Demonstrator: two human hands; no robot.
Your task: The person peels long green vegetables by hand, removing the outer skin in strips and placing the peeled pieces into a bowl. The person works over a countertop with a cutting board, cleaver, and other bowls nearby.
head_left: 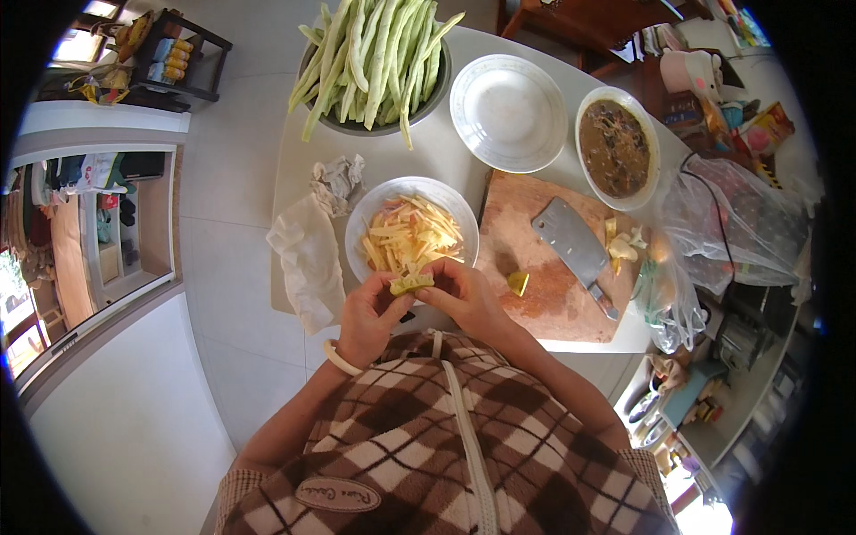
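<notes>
My left hand (pixel 372 309) and my right hand (pixel 466 295) meet at the near rim of a white bowl (pixel 356 249) of pale yellow, thin-cut strips (pixel 413 231). Between them they hold a squeezed citrus wedge (pixel 411 285) with green peel, fingers and thumbs at its two ends. To the right, another green-skinned wedge (pixel 518 283) lies on a wooden cutting board (pixel 498 224). A cleaver (pixel 573 235) rests flat there, its handle towards the lower right, with small pale scraps (pixel 622 247) beside the blade.
Crumpled paper (pixel 338 182) and a white cloth or paper sheet (pixel 304 261) lie left of the bowl. Behind stand a dark bowl of long green beans (pixel 374 63), a white plate (pixel 508 114) and a dish of brown food (pixel 615 150). Plastic bags (pixel 675 294) sit at the right.
</notes>
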